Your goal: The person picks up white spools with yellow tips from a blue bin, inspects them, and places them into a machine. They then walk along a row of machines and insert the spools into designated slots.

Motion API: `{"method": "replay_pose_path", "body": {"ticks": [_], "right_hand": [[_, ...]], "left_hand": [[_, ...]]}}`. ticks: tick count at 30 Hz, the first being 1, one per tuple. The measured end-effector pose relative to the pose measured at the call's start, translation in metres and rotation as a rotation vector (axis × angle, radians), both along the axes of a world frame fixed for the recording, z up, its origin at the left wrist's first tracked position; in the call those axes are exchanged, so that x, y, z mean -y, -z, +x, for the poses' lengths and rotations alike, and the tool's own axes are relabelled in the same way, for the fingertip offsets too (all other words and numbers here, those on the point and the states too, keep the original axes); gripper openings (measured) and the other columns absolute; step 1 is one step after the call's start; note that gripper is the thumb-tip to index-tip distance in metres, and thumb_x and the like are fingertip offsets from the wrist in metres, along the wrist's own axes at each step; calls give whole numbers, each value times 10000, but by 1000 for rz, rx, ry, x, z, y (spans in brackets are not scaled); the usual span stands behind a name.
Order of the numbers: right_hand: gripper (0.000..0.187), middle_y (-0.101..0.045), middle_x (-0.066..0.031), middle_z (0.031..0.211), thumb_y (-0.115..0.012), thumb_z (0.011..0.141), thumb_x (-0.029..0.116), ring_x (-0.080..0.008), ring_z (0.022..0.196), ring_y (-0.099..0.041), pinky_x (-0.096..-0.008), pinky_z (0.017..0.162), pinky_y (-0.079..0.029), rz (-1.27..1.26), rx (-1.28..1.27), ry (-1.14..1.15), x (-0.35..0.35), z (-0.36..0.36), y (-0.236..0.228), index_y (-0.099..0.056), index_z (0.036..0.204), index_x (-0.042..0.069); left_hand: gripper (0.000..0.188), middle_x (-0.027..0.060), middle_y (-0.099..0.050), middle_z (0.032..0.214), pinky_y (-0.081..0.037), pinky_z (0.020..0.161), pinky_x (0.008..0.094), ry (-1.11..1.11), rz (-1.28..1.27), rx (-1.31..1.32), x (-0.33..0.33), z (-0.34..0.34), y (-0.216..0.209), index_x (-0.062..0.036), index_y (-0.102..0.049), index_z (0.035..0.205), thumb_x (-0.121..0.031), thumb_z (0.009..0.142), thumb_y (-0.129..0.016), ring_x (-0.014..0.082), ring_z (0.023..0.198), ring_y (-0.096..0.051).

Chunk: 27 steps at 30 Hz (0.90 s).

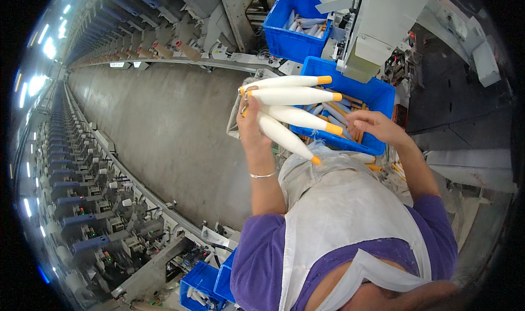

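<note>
Several white yarn bobbins (pixel 292 96) with orange tube ends fan out from my left hand (pixel 252 126), which is closed around their near-left ends. Their tapered tips point right, and the lowest one slants down toward my apron. My right hand (pixel 378 126) is over the right side of a blue crate (pixel 385 100), fingers loosely bent and apart, with nothing visible in them. Inside that crate lie orange tubes and thinly wound bobbins, partly hidden by the held bobbins and my right hand.
A second blue crate (pixel 292 42) with white bobbins stands farther back. A pale machine housing (pixel 383 24) overhangs the near crate. Long rows of spinning machinery (pixel 82 201) run along the left aisle (pixel 169 114). Another blue crate (pixel 199 281) sits at lower left.
</note>
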State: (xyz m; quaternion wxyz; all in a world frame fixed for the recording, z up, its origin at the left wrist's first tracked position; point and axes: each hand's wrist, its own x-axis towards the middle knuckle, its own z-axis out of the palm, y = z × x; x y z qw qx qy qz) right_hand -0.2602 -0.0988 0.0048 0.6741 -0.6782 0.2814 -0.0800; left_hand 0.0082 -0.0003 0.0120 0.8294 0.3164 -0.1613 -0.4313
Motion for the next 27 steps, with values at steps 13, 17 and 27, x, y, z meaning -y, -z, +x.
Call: {"method": "replay_pose_path", "body": {"ticks": [13, 17, 27], "right_hand": [[313, -471, -37, 624, -420, 926, 321, -147, 498, -467, -252, 424, -358, -39, -139, -112, -31, 67, 2, -487, 913, 16], [309, -274, 90, 493, -410, 933, 336, -17, 385, -220, -184, 337, -165, 752, -58, -187, -3, 4, 14, -474, 761, 87], [175, -430, 35, 574, -478, 906, 208, -54, 447, -388, -200, 398, -313, 131, -17, 560, 36, -98, 24, -538, 812, 73]], "left_hand": [[317, 88, -577, 989, -475, 789, 316, -53, 258, -66, -3, -19, 6, -5, -541, 1066, -242, 859, -583, 178, 914, -564], [340, 85, -575, 988, -476, 802, 317, -86, 111, 50, -9, -8, 2, -14, -547, 1057, -259, 833, -619, 180, 912, -566], [347, 76, -573, 1012, -475, 838, 358, -141, 56, 26, -9, 17, -5, -45, -564, 1038, -272, 793, -657, 220, 959, -545]]}}
